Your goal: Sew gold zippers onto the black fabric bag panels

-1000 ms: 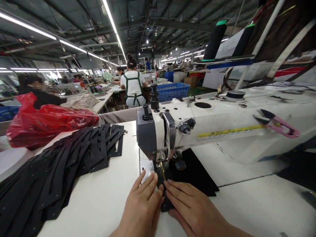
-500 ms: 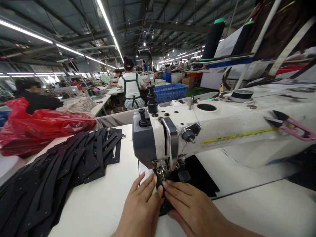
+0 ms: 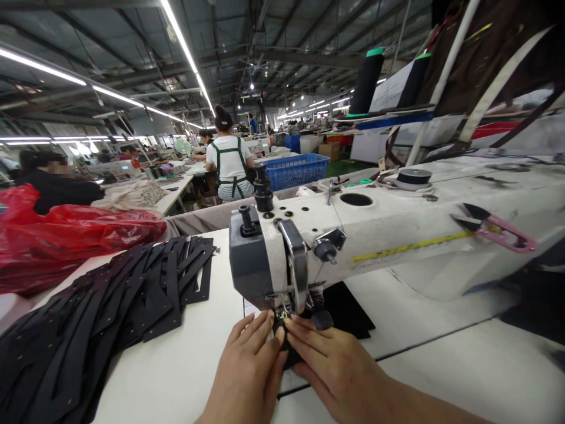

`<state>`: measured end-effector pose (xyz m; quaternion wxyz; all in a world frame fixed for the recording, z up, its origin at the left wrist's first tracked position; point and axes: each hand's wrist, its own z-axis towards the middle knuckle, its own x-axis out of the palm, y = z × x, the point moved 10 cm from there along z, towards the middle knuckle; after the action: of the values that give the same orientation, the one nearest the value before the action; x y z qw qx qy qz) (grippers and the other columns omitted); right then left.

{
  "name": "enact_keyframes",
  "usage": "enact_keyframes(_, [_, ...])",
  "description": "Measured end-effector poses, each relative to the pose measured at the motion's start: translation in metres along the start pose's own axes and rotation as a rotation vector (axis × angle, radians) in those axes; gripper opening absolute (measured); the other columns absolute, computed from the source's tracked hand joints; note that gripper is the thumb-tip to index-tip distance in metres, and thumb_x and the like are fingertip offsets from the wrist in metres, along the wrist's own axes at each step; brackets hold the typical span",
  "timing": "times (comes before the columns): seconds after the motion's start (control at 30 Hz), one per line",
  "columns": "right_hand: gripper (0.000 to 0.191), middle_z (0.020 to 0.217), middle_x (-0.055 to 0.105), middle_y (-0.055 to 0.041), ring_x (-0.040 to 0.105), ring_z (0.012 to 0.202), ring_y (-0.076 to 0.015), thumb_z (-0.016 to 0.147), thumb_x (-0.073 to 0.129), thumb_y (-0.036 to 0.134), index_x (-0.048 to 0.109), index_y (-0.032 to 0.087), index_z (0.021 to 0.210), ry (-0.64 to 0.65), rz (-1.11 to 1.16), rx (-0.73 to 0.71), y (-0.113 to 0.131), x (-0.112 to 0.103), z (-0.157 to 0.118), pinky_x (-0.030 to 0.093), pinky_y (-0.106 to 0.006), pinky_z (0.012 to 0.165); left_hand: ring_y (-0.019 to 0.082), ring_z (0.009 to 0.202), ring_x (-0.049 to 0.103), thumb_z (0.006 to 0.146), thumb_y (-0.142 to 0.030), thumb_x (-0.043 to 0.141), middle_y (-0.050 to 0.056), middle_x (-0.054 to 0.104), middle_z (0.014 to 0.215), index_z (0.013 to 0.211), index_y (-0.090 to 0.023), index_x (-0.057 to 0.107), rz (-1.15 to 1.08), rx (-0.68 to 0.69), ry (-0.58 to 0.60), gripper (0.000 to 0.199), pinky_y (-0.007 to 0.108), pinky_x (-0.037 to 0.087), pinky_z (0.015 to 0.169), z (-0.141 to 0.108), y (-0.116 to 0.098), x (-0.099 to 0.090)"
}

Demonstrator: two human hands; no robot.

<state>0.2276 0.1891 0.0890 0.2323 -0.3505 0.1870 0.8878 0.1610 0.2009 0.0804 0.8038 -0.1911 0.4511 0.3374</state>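
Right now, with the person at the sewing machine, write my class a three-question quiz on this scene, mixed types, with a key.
1. What overlaps the end of the yellow measuring tape on the sewing machine? (a) tweezers (b) pink-handled thread snips (c) pencil
2. True or false: black material lies between the left hand and the right hand.
3. Fill in: the plastic bag beyond the piled black pieces is coloured ____.

Key: 1 b; 2 true; 3 red.

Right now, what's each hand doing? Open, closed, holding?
Left hand: open, fingers extended, on the black piece at the sewing machine.
Right hand: open, fingers extended, on the same piece.
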Motion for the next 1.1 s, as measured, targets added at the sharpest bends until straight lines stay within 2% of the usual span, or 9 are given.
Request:
enact_keyframes(0.2, [0.038,0.094,0.068,-0.0151,0.063,0.092,-0.0227,0.092,0.03,0.009,0.067,0.002,0.097,-0.024,-0.161,-0.037,0.002,0.007,-0.015,0.053,-0.032,0.083,0.023,0.099,0.062,0.084,-0.017,0.05,0.009,0.066,0.107,0.093,-0.017,0.063,0.0,0.076,-0.025,0.016,0.044,0.05,0.088,-0.014,-0.007,0.0])
enact_keyframes(0.4, [0.045,0.089,0.069,-0.0137,0.066,0.082,-0.0219,0.094,0.025,0.011,0.069,0.002,0.086,-0.098,-0.174,-0.064,0.003,0.001,-0.006,0.056,-0.029,0.075,0.021,0.102,0.061,0.086,-0.016,0.048,0.009,0.066,0.107,0.092,-0.017,0.062,-0.053,0.052,-0.025,0.016,0.044,0.044,0.095,-0.011,-0.004,0.002])
enact_keyframes(0.6, [0.045,0.086,0.069,-0.0123,0.066,0.078,-0.0205,0.095,0.022,0.01,0.066,0.004,0.09,-0.088,-0.099,-0.027,-0.005,0.0,0.003,0.056,-0.028,0.07,0.023,0.098,0.063,0.086,-0.016,0.046,0.01,0.067,0.104,0.092,-0.016,0.062,-0.047,0.084,-0.021,0.017,0.043,0.048,0.089,-0.004,0.001,0.003])
enact_keyframes(0.77, [0.04,0.087,0.069,-0.0093,0.065,0.08,-0.0172,0.094,0.023,0.007,0.063,0.01,0.098,-0.065,-0.041,0.007,-0.013,0.003,0.009,0.053,-0.024,0.072,0.021,0.09,0.066,0.086,-0.014,0.046,0.008,0.069,0.1,0.088,-0.017,0.062,-0.075,0.046,-0.077,0.016,0.039,0.049,0.083,0.001,0.009,0.006])
enact_keyframes(0.9, [0.039,0.076,0.067,-0.0053,0.064,0.067,-0.0148,0.088,0.026,0.0,0.061,0.013,0.101,-0.06,-0.051,0.06,-0.023,0.01,0.012,0.052,-0.021,0.063,0.02,0.085,0.066,0.087,-0.014,0.046,0.006,0.07,0.092,0.081,-0.018,0.061,-0.118,-0.008,-0.103,0.016,0.036,0.049,0.078,0.005,0.014,0.008])
enact_keyframes(1.0, [0.04,0.075,0.066,-0.0045,0.063,0.066,-0.0149,0.083,0.029,-0.003,0.06,0.016,0.1,-0.029,-0.039,0.08,-0.028,0.017,0.011,0.052,-0.021,0.061,0.019,0.082,0.066,0.087,-0.014,0.045,0.005,0.07,0.087,0.077,-0.018,0.06,-0.137,-0.033,-0.121,0.018,0.035,0.048,0.077,0.007,0.016,0.006])
enact_keyframes(1.1, [0.032,0.078,0.067,-0.006,0.064,0.07,-0.0169,0.083,0.034,0.001,0.061,0.015,0.092,0.031,-0.028,0.098,-0.03,0.022,0.008,0.053,-0.024,0.062,0.018,0.079,0.066,0.088,-0.015,0.044,0.005,0.069,0.086,0.078,-0.018,0.059,-0.148,-0.027,-0.127,0.018,0.034,0.048,0.076,0.008,0.016,0.004])
